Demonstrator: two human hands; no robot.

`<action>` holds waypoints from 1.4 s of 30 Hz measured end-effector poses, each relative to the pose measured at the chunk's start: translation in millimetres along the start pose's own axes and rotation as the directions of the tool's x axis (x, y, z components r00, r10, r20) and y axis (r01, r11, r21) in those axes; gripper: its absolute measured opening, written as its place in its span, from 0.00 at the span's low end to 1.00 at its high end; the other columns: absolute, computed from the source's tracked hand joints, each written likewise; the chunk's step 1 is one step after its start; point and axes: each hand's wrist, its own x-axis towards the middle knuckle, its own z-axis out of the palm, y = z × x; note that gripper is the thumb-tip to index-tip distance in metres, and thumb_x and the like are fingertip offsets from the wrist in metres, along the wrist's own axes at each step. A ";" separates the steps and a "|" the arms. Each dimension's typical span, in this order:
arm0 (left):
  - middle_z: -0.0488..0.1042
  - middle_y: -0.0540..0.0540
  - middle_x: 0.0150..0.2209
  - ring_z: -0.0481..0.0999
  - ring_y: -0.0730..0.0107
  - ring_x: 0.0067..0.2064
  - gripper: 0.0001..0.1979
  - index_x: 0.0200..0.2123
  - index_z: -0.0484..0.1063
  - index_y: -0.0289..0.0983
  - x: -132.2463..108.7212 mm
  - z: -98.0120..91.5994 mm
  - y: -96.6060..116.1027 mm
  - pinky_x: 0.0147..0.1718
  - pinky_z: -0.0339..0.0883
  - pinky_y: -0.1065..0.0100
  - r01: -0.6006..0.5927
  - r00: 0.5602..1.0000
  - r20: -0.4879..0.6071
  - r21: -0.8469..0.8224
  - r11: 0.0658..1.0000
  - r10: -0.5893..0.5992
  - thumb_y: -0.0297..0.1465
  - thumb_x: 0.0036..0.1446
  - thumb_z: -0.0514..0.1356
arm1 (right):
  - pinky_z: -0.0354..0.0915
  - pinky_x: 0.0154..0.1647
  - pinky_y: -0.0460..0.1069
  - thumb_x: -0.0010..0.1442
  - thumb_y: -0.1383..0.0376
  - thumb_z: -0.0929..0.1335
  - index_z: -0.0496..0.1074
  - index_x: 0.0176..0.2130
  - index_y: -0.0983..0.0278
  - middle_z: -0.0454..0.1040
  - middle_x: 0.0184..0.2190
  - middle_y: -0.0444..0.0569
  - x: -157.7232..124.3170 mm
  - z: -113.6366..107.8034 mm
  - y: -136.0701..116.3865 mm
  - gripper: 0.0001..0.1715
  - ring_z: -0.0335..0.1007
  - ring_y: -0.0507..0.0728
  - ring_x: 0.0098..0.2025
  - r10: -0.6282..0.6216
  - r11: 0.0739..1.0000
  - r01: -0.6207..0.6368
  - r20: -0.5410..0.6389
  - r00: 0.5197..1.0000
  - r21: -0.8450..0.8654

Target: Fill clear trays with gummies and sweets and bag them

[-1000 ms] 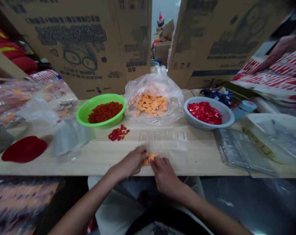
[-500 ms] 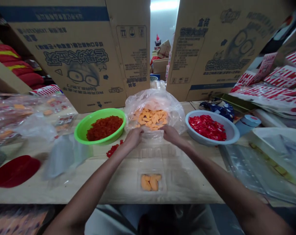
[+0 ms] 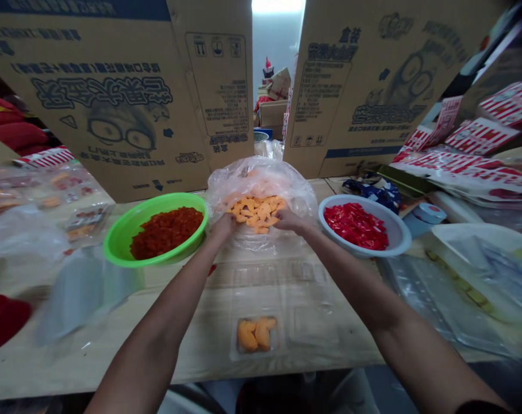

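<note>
A clear plastic bag (image 3: 302,187) lies at the back middle of the table, its mouth facing me. Orange wedge-shaped pieces (image 3: 257,211) are heaped in the opening. My left hand (image 3: 225,224) is closed at the left side of the mouth, beside the pieces. On the opposite side my right hand (image 3: 290,221) is closed too, with its fingers bent towards the heap. Both appear to grip the bag's edge, though the fingertips are partly hidden. Nearer to me, a clear plastic box (image 3: 235,339) holds a few of the orange pieces (image 3: 257,333) in its front compartment.
Left of the bag stands a green bowl (image 3: 113,251) of dark orange-red pieces. A pale blue bowl (image 3: 401,237) with red wrapped packets stands on the right. Behind are tall cardboard boxes (image 3: 226,86). A white tub (image 3: 451,233) and a red bowl (image 3: 4,322) sit farther out.
Both hands have moved from the bag's front edge to the sides of its mouth, beside the orange pieces. My view has shifted slightly, showing more of the clear plastic right of the box.
</note>
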 end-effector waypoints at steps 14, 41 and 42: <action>0.76 0.48 0.35 0.74 0.74 0.34 0.20 0.40 0.75 0.34 -168.9 3.0 69.1 0.37 0.69 0.71 0.062 0.972 0.155 -0.895 0.441 0.177 0.32 0.42 0.71 | 0.51 0.27 0.46 0.53 0.61 0.67 0.70 0.41 0.65 0.66 0.27 0.43 -217.2 -29.8 21.3 0.16 0.58 0.51 0.27 -0.102 0.933 0.156 -0.176 0.979 0.325; 0.70 0.39 0.49 0.69 0.56 0.50 0.13 0.51 0.69 0.35 -294.7 91.1 83.6 0.45 0.66 0.56 -0.791 0.612 0.265 0.205 0.577 0.745 0.28 0.69 0.49 | 0.56 0.56 0.58 0.56 0.74 0.64 0.69 0.55 0.70 0.71 0.52 0.60 -329.9 78.3 42.0 0.27 0.61 0.65 0.55 -0.347 0.880 0.247 -0.194 0.918 -0.406; 0.70 0.39 0.49 0.69 0.56 0.49 0.13 0.51 0.69 0.35 -295.6 94.3 82.9 0.44 0.67 0.56 -0.785 0.620 0.262 0.214 0.582 0.740 0.28 0.68 0.49 | 0.55 0.58 0.59 0.56 0.74 0.64 0.68 0.56 0.70 0.70 0.54 0.60 -328.9 78.5 39.5 0.28 0.59 0.66 0.57 -0.363 0.868 0.256 -0.191 0.912 -0.426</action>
